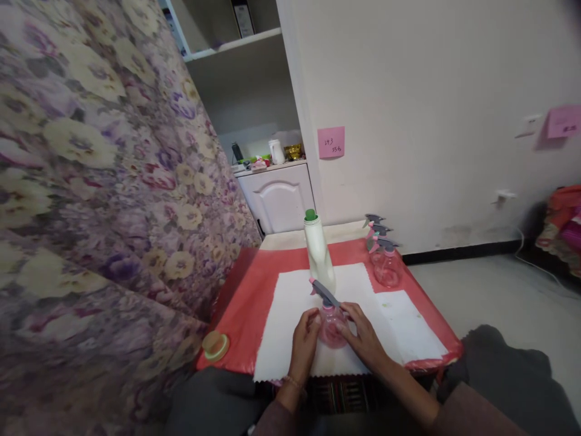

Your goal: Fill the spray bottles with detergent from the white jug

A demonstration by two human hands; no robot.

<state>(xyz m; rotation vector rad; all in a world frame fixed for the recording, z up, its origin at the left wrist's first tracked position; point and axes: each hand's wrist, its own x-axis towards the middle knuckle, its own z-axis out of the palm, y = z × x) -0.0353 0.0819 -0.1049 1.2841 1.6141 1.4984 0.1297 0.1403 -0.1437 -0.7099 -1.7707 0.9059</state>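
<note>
A pink see-through spray bottle [333, 330] with a grey trigger head stands upright on the white cloth in front of me. My left hand [307, 336] is closed against its left side, fingertips near the neck. From the right, my right hand [362, 330] grips the bottle, with the thumb low on its body and the fingers up by the trigger head. Just behind it rises a tall pale-green bottle [319, 248], its cap off and something green in its mouth.
Several similar spray bottles [387, 269] stand in a row at the table's back right. A yellow-green cap [216, 345] lies on the red table cover [245, 303] at left. A smaller white cloth [415, 330] is at right. Floral curtain [104, 181] hangs along the left.
</note>
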